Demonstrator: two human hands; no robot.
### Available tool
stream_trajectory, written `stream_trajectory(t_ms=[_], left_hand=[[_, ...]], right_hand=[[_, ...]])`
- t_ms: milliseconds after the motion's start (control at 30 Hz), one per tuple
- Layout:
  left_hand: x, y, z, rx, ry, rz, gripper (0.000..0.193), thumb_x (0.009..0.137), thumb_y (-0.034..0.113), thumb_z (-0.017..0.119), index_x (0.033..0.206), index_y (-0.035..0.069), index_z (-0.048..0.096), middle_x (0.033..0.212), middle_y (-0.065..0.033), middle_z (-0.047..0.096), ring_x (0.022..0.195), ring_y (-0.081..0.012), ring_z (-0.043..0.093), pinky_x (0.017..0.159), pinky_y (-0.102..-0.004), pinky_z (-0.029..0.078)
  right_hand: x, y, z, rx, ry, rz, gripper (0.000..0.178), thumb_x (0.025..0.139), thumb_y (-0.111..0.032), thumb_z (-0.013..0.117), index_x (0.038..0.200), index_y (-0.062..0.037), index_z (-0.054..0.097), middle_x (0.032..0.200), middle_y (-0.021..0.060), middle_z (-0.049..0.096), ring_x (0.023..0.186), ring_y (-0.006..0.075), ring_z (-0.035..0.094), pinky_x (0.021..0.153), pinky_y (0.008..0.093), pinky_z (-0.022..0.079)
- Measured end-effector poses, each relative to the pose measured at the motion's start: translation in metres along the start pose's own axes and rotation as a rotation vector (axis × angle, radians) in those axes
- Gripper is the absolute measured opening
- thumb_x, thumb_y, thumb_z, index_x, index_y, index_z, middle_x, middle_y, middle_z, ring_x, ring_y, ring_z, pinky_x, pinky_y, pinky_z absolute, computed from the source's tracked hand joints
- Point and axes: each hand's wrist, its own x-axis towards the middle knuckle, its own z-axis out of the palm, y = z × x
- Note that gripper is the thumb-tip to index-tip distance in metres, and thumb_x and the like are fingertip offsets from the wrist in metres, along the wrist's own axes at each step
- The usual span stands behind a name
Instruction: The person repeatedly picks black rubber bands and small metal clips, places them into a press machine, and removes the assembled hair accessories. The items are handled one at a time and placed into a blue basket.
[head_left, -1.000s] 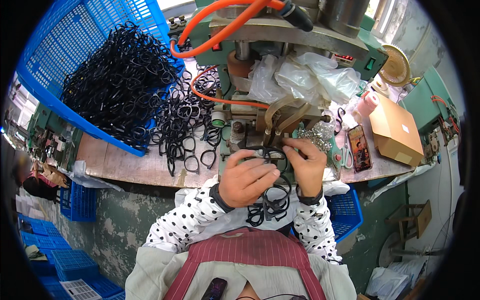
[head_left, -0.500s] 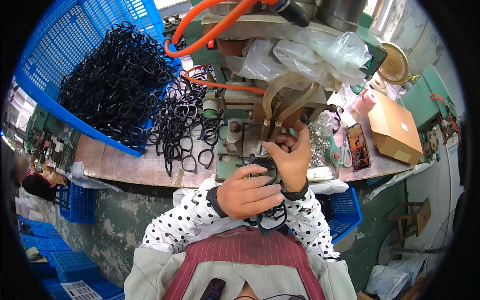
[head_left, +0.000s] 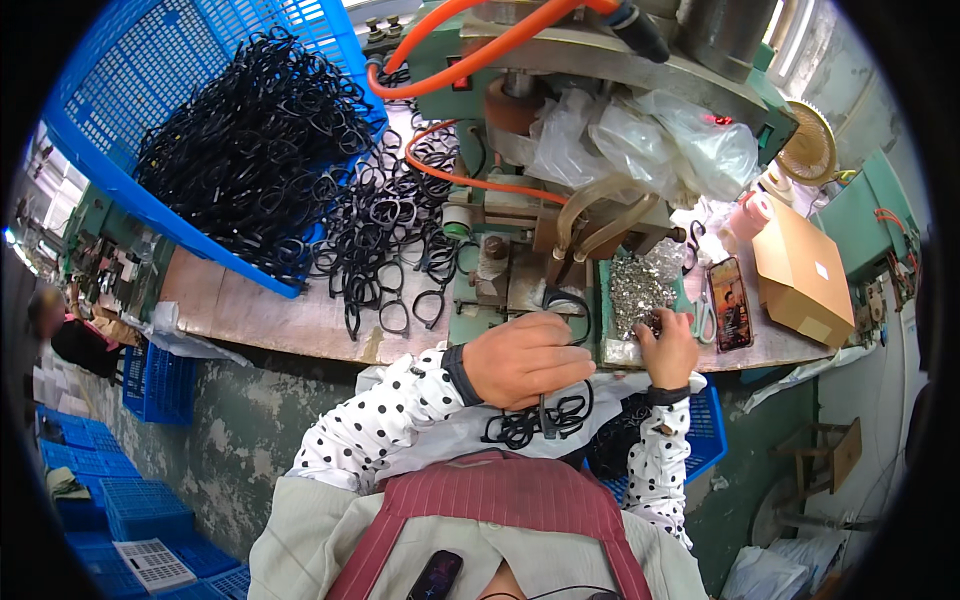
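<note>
My left hand [head_left: 530, 360] is closed on a black eyeglass frame [head_left: 583, 318], one rim of which sticks up beyond the fingers in front of the machine [head_left: 525, 285]. Small metal parts [head_left: 640, 288] fill a shallow tray to the right of the machine. At that tray's near edge, my right hand [head_left: 668, 352] has its fingertips pinched together among the parts; whatever is between them is too small to make out. More black eyeglass frames [head_left: 520, 428] lie on my lap below the left hand. Two clear tubes [head_left: 590, 215] hang from the machine above the held frame.
A tilted blue crate [head_left: 215, 255] heaped with black frames stands at the left, with loose frames [head_left: 390, 270] spilling beside it. Scissors [head_left: 705, 318], a phone [head_left: 731, 305] and a cardboard box [head_left: 800, 270] lie at the right. Another blue crate [head_left: 708, 425] sits below the table edge.
My right hand has left the machine and moved right to the tray of metal parts. My left hand, with the eyeglass frame, is slightly further right and up in the picture. The whole view has shifted somewhat.
</note>
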Motion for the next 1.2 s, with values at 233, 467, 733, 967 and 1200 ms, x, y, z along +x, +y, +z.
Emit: stream_trajectory(t_ms=[233, 467, 733, 967, 1200], left_hand=[[0.002, 0.003, -0.007, 0.085, -0.051, 0.036, 0.036, 0.089, 0.026, 0.058, 0.118, 0.006, 0.06, 0.118, -0.0105, 0.063, 0.095, -0.0281, 0.061, 0.087, -0.0439, 0.049], [-0.044, -0.033, -0.033, 0.308, 0.554, -0.79, 0.009, 0.083, 0.002, 0.058, 0.091, 0.004, 0.061, 0.083, -0.0125, 0.061, 0.07, -0.0297, 0.058, 0.062, -0.0374, 0.046], [-0.124, -0.162, 0.017, 0.61, 0.129, -1.372, 0.026, 0.079, 0.031, 0.064, 0.09, 0.008, 0.065, 0.091, -0.019, 0.065, 0.088, -0.0408, 0.063, 0.076, -0.0499, 0.051], [-0.106, -0.112, -0.011, 0.612, 0.011, -1.399, 0.03, 0.082, 0.036, 0.064, 0.098, 0.011, 0.058, 0.093, -0.0152, 0.063, 0.079, -0.0367, 0.064, 0.066, -0.049, 0.051], [-0.087, -0.043, -0.027, 0.381, 0.563, -1.17, 0.021, 0.094, 0.017, 0.056, 0.109, 0.002, 0.054, 0.094, -0.0177, 0.064, 0.083, -0.0371, 0.063, 0.069, -0.0429, 0.048]], right_hand=[[0.018, 0.008, 0.025, 0.452, 0.174, 0.104, 0.01, 0.082, -0.014, 0.07, 0.088, -0.0058, 0.066, 0.078, 0.0088, 0.065, 0.068, 0.0231, 0.063, 0.062, 0.0353, 0.049], [0.009, -0.003, 0.019, 0.54, 0.223, 0.284, 0.006, 0.084, -0.01, 0.067, 0.089, -0.0059, 0.066, 0.073, 0.0074, 0.067, 0.066, 0.0165, 0.066, 0.062, 0.0308, 0.051], [0.016, -0.002, 0.027, 0.524, 0.254, 0.224, 0.01, 0.087, -0.012, 0.066, 0.096, -0.0081, 0.07, 0.08, 0.0094, 0.071, 0.069, 0.0235, 0.068, 0.066, 0.0337, 0.052], [0.008, 0.0, 0.022, 0.52, 0.233, 0.166, 0.011, 0.08, -0.005, 0.068, 0.09, -0.0062, 0.07, 0.084, 0.0096, 0.069, 0.076, 0.0234, 0.066, 0.07, 0.0319, 0.051], [0.016, -0.032, 0.003, 0.787, 0.061, 0.143, 0.012, 0.078, 0.0, 0.068, 0.089, -0.0022, 0.071, 0.083, 0.0087, 0.068, 0.073, 0.0176, 0.063, 0.068, 0.0277, 0.048]])
